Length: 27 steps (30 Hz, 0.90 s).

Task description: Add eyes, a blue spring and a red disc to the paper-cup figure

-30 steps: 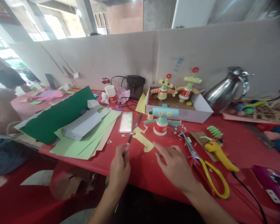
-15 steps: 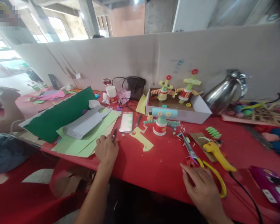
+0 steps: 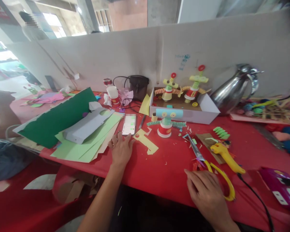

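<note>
My left hand (image 3: 122, 149) lies palm down with its fingers apart, its fingertips at the lower edge of a smartphone (image 3: 129, 124) with a lit screen. Whatever lies under the palm is hidden. My right hand (image 3: 206, 190) rests at the table's near edge, fingers loosely stretched and holding nothing that I can see. Just beyond it are scissors (image 3: 197, 149) with yellow handles. Between the hands stands a paper-cup figure (image 3: 164, 129) with a blue roll for a head and pleated green arms. A cut yellow paper piece (image 3: 146, 141) lies beside the phone.
An open white box (image 3: 183, 114) holds two similar figures. A steel jug (image 3: 228, 91) leans behind it. To the right lie a yellow glue gun (image 3: 227, 158) with its cord and a purple device (image 3: 281, 187). Green paper sheets (image 3: 87, 151) are at left, near another person's arm (image 3: 6, 119).
My left hand has moved right and forward to the phone. The dark pen seen by its fingers before is out of sight. My right hand has barely moved.
</note>
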Each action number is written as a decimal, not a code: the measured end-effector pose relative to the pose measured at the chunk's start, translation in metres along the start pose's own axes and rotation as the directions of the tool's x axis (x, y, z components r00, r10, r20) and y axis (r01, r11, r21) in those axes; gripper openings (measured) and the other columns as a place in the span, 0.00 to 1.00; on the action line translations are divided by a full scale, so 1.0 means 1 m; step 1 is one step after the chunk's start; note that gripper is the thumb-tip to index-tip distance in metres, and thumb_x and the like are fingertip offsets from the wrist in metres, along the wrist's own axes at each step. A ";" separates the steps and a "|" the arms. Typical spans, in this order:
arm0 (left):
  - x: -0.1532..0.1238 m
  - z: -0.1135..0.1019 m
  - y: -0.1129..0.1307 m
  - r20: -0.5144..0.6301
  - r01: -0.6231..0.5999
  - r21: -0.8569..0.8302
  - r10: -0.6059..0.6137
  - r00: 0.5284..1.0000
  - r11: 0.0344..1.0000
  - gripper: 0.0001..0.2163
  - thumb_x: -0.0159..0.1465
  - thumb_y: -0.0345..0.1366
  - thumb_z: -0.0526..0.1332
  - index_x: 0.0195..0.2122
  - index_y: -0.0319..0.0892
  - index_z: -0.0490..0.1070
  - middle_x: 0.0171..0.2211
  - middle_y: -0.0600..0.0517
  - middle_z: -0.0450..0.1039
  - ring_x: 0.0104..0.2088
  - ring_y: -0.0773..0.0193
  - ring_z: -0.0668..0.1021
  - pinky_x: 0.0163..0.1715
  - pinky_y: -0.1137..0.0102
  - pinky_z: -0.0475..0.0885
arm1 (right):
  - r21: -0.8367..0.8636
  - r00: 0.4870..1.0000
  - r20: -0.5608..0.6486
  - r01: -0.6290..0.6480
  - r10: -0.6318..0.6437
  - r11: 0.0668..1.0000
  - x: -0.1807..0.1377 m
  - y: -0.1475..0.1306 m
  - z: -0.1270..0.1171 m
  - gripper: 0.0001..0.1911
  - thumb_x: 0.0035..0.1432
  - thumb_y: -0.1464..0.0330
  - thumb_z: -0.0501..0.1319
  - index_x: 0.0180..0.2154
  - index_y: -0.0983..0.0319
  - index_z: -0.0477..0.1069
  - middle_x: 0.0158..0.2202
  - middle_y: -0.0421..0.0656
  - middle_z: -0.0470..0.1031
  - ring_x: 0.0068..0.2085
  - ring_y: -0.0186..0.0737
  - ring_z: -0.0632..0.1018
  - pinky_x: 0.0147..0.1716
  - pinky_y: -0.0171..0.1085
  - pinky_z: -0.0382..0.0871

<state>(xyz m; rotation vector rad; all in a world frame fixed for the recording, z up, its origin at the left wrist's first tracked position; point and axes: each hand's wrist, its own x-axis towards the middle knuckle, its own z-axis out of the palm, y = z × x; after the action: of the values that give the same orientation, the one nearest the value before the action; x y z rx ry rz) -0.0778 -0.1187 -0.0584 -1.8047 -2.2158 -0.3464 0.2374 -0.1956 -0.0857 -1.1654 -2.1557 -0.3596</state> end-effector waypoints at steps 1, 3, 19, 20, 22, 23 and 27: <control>0.000 0.000 0.000 0.007 0.001 0.008 -0.001 1.000 1.000 0.20 0.70 0.47 0.51 0.58 0.53 0.72 0.61 0.40 0.62 0.57 0.40 0.64 0.49 0.48 0.63 | 0.006 1.000 0.003 -0.005 0.005 1.000 0.000 0.000 0.000 0.11 0.64 0.76 0.57 0.46 0.63 0.75 0.36 0.46 0.79 0.38 0.45 0.78 0.47 0.49 0.68; 0.000 0.000 0.001 0.009 0.005 0.018 -0.005 1.000 1.000 0.19 0.70 0.46 0.51 0.58 0.52 0.71 0.62 0.40 0.62 0.58 0.40 0.64 0.49 0.48 0.63 | 0.019 1.000 -0.005 -0.013 0.013 1.000 0.001 -0.001 0.001 0.11 0.64 0.75 0.57 0.46 0.63 0.75 0.36 0.46 0.79 0.38 0.44 0.78 0.47 0.49 0.68; 0.019 -0.001 -0.025 -0.218 0.212 -0.225 -0.261 0.940 0.951 0.11 0.64 0.37 0.58 0.46 0.45 0.72 0.49 0.42 0.73 0.53 0.43 0.67 0.47 0.51 0.63 | -0.050 0.944 0.106 -0.307 0.311 0.950 -0.030 0.053 -0.008 0.19 0.67 0.59 0.52 0.52 0.62 0.71 0.46 0.51 0.72 0.46 0.51 0.75 0.49 0.52 0.71; 0.024 -0.002 -0.026 -0.207 0.212 -0.235 -0.262 0.943 0.949 0.11 0.64 0.37 0.58 0.47 0.45 0.73 0.50 0.42 0.73 0.53 0.42 0.67 0.47 0.51 0.63 | -0.053 0.942 0.113 -0.312 0.316 0.949 -0.031 0.053 -0.006 0.19 0.67 0.58 0.52 0.52 0.61 0.71 0.46 0.51 0.71 0.47 0.51 0.75 0.50 0.52 0.71; 0.038 -0.003 -0.029 -0.191 0.221 -0.273 -0.278 0.941 0.936 0.13 0.63 0.37 0.59 0.49 0.46 0.74 0.51 0.42 0.73 0.54 0.41 0.67 0.48 0.51 0.63 | -0.058 0.939 0.117 -0.318 0.323 0.946 -0.032 0.052 -0.003 0.20 0.67 0.58 0.53 0.53 0.60 0.70 0.48 0.51 0.71 0.48 0.51 0.75 0.50 0.52 0.70; 0.046 -0.004 -0.029 -0.189 0.225 -0.305 -0.290 0.938 0.926 0.14 0.63 0.36 0.59 0.50 0.46 0.74 0.51 0.42 0.73 0.54 0.42 0.67 0.49 0.51 0.63 | -0.060 0.939 0.117 -0.318 0.323 0.946 -0.031 0.051 -0.001 0.20 0.67 0.57 0.53 0.53 0.60 0.70 0.48 0.51 0.71 0.48 0.51 0.75 0.50 0.52 0.70; 0.074 -0.009 -0.032 -0.182 0.193 -0.449 -0.301 0.936 0.873 0.14 0.62 0.34 0.58 0.48 0.44 0.74 0.49 0.43 0.75 0.53 0.49 0.71 0.55 0.56 0.62 | -0.089 0.946 0.081 -0.307 0.314 0.948 -0.030 0.048 0.001 0.20 0.67 0.57 0.52 0.52 0.60 0.71 0.48 0.51 0.71 0.48 0.51 0.75 0.50 0.51 0.70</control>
<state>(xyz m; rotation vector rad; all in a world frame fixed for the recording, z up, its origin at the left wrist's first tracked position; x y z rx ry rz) -0.1228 -0.0601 -0.0252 -1.5405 -2.3169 -1.1257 0.2886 -0.1869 -0.1090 -1.5670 -2.0061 -0.2501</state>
